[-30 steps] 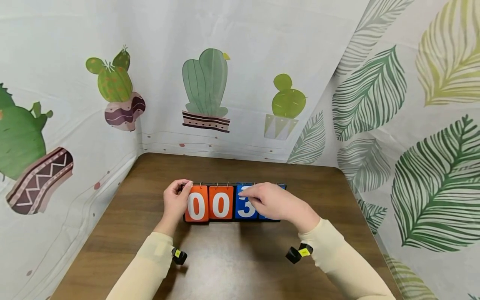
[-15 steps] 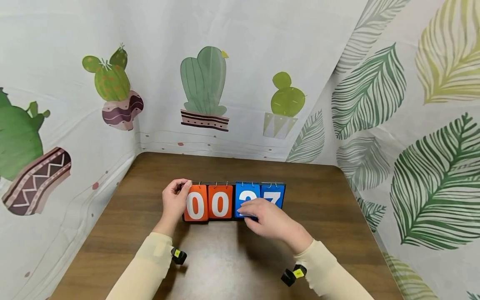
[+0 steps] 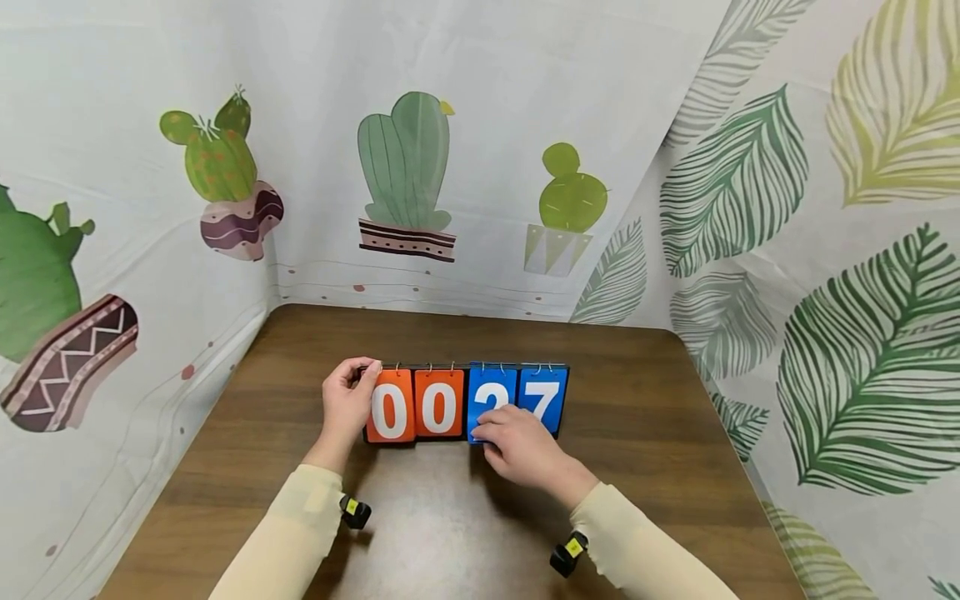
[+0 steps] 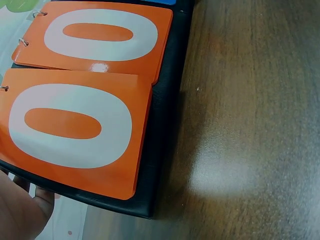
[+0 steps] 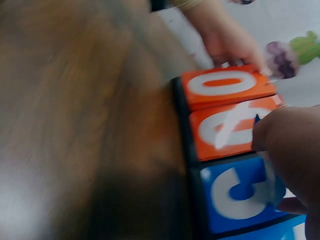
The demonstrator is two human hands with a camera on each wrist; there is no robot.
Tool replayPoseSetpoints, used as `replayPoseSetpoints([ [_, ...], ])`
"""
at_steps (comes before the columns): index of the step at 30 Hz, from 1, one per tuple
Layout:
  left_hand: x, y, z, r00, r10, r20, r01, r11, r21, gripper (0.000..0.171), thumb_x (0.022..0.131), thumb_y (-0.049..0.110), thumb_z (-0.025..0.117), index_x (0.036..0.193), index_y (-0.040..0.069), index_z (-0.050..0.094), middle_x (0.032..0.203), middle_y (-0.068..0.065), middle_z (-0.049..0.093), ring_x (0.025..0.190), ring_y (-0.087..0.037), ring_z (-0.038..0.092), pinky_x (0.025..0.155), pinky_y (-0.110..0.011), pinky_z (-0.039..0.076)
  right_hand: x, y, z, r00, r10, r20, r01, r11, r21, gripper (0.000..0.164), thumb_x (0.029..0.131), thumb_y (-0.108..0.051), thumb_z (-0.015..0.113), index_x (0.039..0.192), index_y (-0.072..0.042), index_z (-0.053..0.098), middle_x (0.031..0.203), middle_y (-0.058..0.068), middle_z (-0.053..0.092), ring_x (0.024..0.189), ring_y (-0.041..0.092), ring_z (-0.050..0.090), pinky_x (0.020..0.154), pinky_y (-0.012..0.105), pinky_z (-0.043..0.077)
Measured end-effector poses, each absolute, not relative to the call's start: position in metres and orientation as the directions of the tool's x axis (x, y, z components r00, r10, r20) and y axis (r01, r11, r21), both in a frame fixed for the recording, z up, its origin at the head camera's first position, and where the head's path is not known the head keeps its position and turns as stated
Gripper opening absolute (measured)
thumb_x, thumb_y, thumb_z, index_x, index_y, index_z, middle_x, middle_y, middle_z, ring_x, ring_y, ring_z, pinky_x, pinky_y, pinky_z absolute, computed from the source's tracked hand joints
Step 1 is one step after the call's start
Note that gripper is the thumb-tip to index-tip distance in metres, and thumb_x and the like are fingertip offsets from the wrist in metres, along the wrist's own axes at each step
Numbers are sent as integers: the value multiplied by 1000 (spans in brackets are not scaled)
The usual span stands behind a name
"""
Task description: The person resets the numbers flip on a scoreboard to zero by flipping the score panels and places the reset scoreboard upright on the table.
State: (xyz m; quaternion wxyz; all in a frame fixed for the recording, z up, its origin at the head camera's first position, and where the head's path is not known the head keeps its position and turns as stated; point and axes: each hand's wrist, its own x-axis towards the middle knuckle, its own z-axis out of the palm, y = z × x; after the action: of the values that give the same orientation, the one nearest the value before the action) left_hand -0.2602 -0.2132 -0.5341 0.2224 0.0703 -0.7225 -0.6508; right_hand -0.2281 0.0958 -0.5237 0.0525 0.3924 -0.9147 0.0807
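A black tabletop flip scoreboard point(image 4: 159, 130) stands tilted on the table, its cards hung on metal rings. Two orange cards both read 0: the outer card point(image 3: 390, 408) and the inner card point(image 3: 438, 404). Blue cards to their right read 2 and 7, the 7 card point(image 3: 551, 392) being partly covered. My left hand point(image 3: 347, 404) grips the scoreboard's left end, thumb at the top corner. My right hand point(image 3: 521, 446) pinches the lower part of the blue 2 card point(image 3: 489, 379). In the right wrist view, a 3 shows on the blue card point(image 5: 212, 217) underneath.
The brown wooden table point(image 3: 420, 533) extends around the scoreboard. Behind it hangs a white curtain point(image 3: 315, 167) printed with cacti, and leaf-patterned cloth point(image 3: 862, 317) covers the right side. Each wrist wears a small black camera, as on the left point(image 3: 356, 512).
The third digit has gone from 3 to 2. My right hand has moved from the card's top to its lower edge, uncovering the 7. My left hand has kept its grip.
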Motion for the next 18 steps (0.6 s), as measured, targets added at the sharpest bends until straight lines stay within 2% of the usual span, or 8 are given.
replayPoseSetpoints([
  [6, -259, -213, -534, -890, -396, 225, 180, 147, 973, 20, 96, 13, 73, 105, -4, 72, 85, 6, 65, 81, -6, 56, 71, -14, 49, -238, 91, -550, -696, -693, 190, -709, 704, -31, 27, 94, -27, 73, 121, -26, 75, 125, -3, 69, 119, 19, 59, 97, 41, 53],
  [18, -260, -213, -533, -894, -390, 221, 181, 137, 974, 20, 96, 13, 72, 105, -5, 72, 86, 3, 66, 81, -6, 56, 72, -13, 49, -252, 87, -576, -648, -712, 270, -717, 690, 96, 33, 91, -29, 76, 124, -27, 74, 126, -1, 64, 116, 20, 55, 95, 40, 50],
])
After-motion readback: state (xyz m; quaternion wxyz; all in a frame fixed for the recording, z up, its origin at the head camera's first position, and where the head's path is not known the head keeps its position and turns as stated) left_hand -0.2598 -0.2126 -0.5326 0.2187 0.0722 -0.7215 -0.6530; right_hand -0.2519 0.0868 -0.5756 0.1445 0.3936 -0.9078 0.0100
